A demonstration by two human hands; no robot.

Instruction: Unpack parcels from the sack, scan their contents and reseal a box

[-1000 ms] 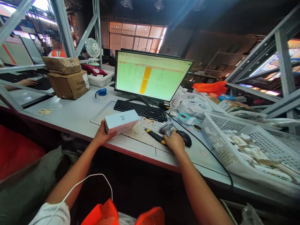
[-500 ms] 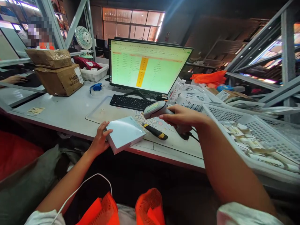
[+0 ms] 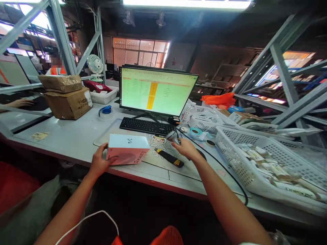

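Note:
My left hand (image 3: 101,160) grips the left end of a white and pink box (image 3: 129,156), which rests at the desk's front edge with its lettered pink side facing me. A barcode scanner (image 3: 173,136) is in my right hand (image 3: 186,149), low over the desk mat, its head pointing up and left. The fingers under its grip are partly hidden. Between the box and my right hand lies a black and yellow utility knife (image 3: 169,158). Behind them stand a black keyboard (image 3: 145,126) and a lit monitor (image 3: 157,90) showing a spreadsheet.
A white basket (image 3: 230,163) of small packages stands to the right, beside blue tape (image 3: 195,132) and the black scanner cable (image 3: 224,165). Two cardboard boxes (image 3: 67,102) are stacked at left. A person in an orange vest (image 3: 58,70) sits beyond the metal frame.
The box has been turned, so its pink lettered side now faces me. My right hand has lowered the scanner toward the mat and drawn it in. The view has tilted up.

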